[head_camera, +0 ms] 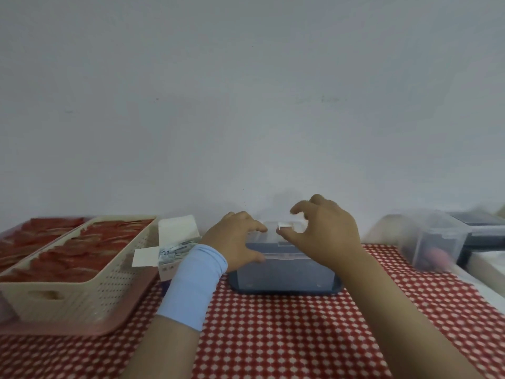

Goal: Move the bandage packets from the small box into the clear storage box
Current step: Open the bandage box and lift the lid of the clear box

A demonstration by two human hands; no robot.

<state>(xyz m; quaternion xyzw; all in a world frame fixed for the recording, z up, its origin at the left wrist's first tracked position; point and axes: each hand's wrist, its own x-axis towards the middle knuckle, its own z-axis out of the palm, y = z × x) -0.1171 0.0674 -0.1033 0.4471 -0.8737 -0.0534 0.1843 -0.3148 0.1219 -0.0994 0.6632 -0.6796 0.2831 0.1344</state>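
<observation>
Worktop (273,337): red-checked cloth.
Left hand (235,239): curled on clear storage box (284,274), twelve o'clock.
Right hand (325,231): pinching its white latch (284,225).
Small box (177,228), ten o'clock: bandage packets (175,250) inside; transfer apparently unstarted.

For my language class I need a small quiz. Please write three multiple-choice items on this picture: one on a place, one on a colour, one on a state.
1. Where does the small box stand, relative to the clear storage box? A on top of it; B to its left; C behind it.
2. What colour is the band on the left wrist? A light blue; B green; C black.
3. The small box's top is: A taped shut; B crushed flat; C open, with bandage packets showing.

Answers: 1 B, it stands beside the clear box's left side. 2 A, the band is pale blue. 3 C, its flaps stand open and the packets show.
</observation>
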